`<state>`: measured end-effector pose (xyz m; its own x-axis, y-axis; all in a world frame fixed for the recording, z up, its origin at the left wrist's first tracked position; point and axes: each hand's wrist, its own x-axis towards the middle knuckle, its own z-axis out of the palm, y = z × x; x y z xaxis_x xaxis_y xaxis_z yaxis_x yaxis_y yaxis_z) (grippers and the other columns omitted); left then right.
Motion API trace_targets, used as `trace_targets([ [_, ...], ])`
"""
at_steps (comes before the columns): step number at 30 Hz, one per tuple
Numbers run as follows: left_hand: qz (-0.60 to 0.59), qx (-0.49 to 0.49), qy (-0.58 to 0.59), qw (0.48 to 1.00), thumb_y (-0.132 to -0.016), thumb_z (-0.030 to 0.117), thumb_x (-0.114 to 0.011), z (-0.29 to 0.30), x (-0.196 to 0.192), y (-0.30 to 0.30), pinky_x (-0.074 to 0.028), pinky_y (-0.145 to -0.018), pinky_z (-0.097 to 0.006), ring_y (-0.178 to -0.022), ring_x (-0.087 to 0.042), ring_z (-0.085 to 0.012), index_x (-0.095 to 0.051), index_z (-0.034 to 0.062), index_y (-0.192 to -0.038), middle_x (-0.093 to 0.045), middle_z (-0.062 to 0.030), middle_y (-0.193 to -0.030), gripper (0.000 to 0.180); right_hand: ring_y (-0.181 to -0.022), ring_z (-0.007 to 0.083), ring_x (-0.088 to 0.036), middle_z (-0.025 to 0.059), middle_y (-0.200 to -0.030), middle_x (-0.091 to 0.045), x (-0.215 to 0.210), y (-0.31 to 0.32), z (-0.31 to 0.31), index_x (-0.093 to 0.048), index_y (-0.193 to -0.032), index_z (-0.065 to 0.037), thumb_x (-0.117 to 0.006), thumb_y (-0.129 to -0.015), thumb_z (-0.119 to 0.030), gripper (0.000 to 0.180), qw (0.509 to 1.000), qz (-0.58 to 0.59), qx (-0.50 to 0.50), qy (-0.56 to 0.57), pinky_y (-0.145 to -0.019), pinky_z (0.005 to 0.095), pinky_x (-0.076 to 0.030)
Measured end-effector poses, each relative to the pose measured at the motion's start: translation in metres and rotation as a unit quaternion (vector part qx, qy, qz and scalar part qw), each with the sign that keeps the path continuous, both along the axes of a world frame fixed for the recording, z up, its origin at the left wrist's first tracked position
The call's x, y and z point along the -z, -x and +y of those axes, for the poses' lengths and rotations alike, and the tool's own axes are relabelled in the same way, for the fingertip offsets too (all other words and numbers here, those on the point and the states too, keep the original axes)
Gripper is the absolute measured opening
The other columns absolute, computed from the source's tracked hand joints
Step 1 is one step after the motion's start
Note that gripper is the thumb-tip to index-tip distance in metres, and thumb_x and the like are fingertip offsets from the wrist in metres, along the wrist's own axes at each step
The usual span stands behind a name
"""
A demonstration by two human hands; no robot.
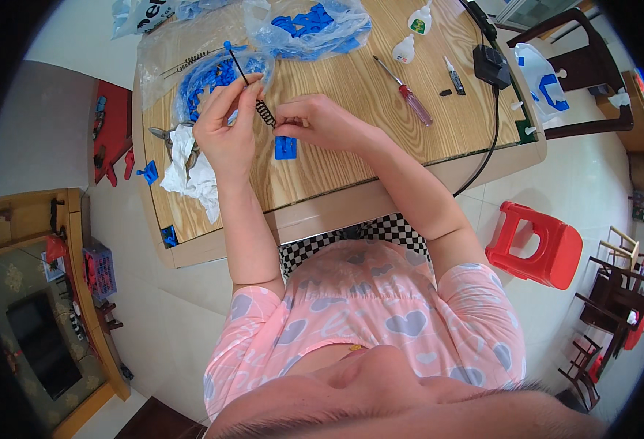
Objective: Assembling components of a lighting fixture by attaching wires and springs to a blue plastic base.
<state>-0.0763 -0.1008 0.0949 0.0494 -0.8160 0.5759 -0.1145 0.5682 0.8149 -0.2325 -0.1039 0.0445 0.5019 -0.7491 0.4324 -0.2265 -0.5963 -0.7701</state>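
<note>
My left hand [223,124] pinches a thin black rod [238,68] that has a small blue piece at its upper end. A black coil spring [265,113] sits on the rod's lower part. My right hand [314,121] grips the spring's lower end with its fingertips. Both hands hover just above the wooden table [351,157]. A small blue plastic part [285,147] lies on the table right under the hands.
Clear bags of blue plastic parts [311,25] lie at the table's far side, with black springs [187,61] beside them. A red-handled screwdriver [408,93], glue bottles [412,33], a black adapter with cable [491,66], white cloth [190,168] and pliers [162,134] lie around. A red stool [537,245] stands right.
</note>
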Motion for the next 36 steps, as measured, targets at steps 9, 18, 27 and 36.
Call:
trace_targets([
  [9, 0.003, 0.001, -0.002, 1.0, -0.082, -0.004, -0.063, -0.0018, 0.0001, 0.0007, -0.047, -0.067, -0.021, -0.074, -0.061, -0.0101, -0.068, -0.0032, -0.095, -0.064, -0.0056, -0.081, 0.014, -0.068, 0.0295, -0.056, 0.0137, -0.073, -0.057, 0.0006, 0.0013, -0.0016, -0.058, -0.085, 0.0, -0.066, -0.08, -0.011, 0.014, 1.0, 0.005, 0.003, 0.004, -0.061, 0.0362, -0.044],
  [18, -0.002, -0.005, -0.002, 1.0, -0.082, -0.004, -0.063, 0.0, -0.0008, 0.0006, -0.047, -0.067, -0.021, -0.074, -0.061, -0.0102, -0.068, -0.0026, -0.096, -0.064, -0.0056, -0.081, 0.015, -0.069, 0.0295, -0.058, 0.0129, -0.074, -0.059, 0.0027, 0.0001, -0.0019, -0.059, -0.084, 0.0, -0.065, -0.08, -0.01, 0.012, 1.0, 0.001, 0.003, 0.021, -0.062, 0.0367, -0.045],
  [27, -0.062, -0.003, 0.01, 0.998, -0.085, -0.007, -0.059, -0.0024, 0.0004, -0.0047, -0.052, -0.075, -0.027, -0.08, -0.063, -0.0158, -0.064, -0.0078, -0.101, -0.065, -0.0122, -0.094, 0.017, -0.069, 0.0298, -0.058, 0.013, -0.073, -0.059, 0.0034, 0.0001, -0.0025, -0.059, -0.083, 0.0, -0.065, -0.08, -0.01, 0.012, 1.0, 0.001, 0.001, 0.019, -0.062, 0.0367, -0.045],
  [36, -0.054, -0.006, -0.002, 0.999, -0.085, -0.007, -0.058, -0.0007, -0.0011, -0.0031, -0.053, -0.075, -0.028, -0.08, -0.063, -0.0161, -0.064, -0.0076, -0.101, -0.065, -0.0122, -0.094, 0.017, -0.066, 0.0296, -0.057, 0.0141, -0.073, -0.058, 0.0015, 0.0003, -0.0012, -0.058, -0.084, 0.001, -0.065, -0.08, -0.01, 0.013, 1.0, -0.008, 0.004, 0.023, -0.06, 0.0367, -0.044],
])
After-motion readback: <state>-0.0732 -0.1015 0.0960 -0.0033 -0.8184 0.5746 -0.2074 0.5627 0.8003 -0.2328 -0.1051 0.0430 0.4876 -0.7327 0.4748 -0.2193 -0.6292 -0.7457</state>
